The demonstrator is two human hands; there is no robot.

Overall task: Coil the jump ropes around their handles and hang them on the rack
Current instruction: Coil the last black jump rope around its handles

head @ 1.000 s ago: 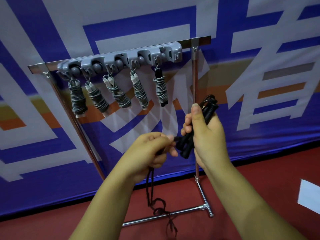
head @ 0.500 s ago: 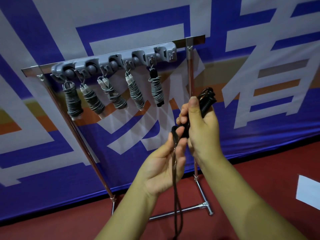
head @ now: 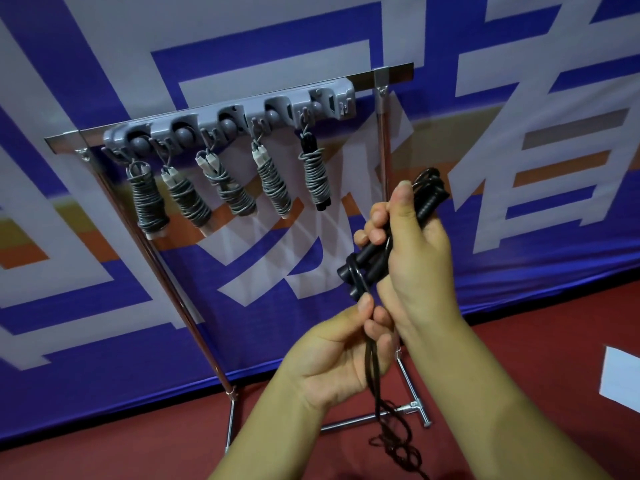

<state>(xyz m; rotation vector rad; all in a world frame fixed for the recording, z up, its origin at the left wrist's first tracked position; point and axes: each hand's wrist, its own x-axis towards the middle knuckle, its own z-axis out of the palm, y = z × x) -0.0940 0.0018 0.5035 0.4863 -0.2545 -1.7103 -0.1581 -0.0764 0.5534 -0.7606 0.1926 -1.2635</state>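
Black jump rope (head: 372, 368), in the air in front of the rack (head: 382, 140), right of the hung ones. Right hand (head: 414, 251) clamped round the two black handles (head: 370, 268), held side by side, butts pointing down-left; one turn of cord already loops them near the butt. Left hand (head: 341, 355) just below, thumb and fingers pinching the cord, which hangs slack to a tangle at the red floor (head: 519, 358).

Handling, by my reckoning: light overall. Handles rigid, the sound place for the grip. Cord thin, limp, kink-prone; needs tension while winding or turns will slip off the butts. Feed it close to the handles.

Five grey coiled ropes (head: 228, 188) hang from the grey holder (head: 346, 95); its rightmost slot looks free.
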